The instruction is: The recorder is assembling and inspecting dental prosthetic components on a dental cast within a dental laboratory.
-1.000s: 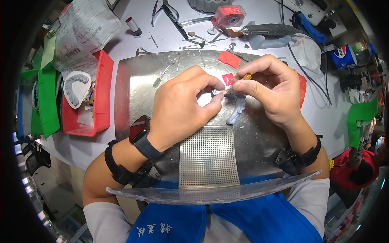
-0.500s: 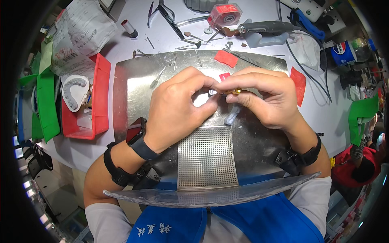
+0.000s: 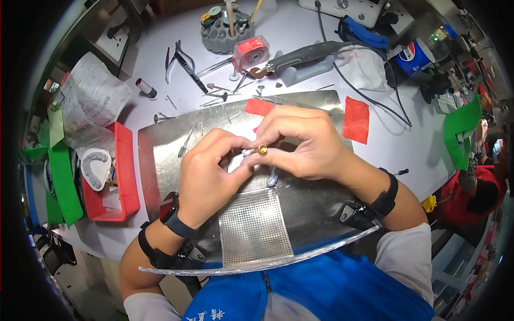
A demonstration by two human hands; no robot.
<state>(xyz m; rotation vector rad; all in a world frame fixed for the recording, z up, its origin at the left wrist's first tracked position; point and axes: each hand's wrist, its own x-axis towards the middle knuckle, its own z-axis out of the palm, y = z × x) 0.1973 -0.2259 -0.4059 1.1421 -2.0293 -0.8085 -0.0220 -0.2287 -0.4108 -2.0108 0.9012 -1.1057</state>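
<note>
Gold pc. [image 3: 262,149] now hollow-end up

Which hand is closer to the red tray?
Left. The left hand is to the right of the red tray, not touching it; the right hand is farther right, beyond the left hand.

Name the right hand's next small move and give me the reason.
Probably a slight tilt back of the right hand, with the gold-coloured piece in its pinch: the piece sits close beside the left hand, and the hands hide most of the pale dental model, so whether piece and model touch cannot be seen.
</note>
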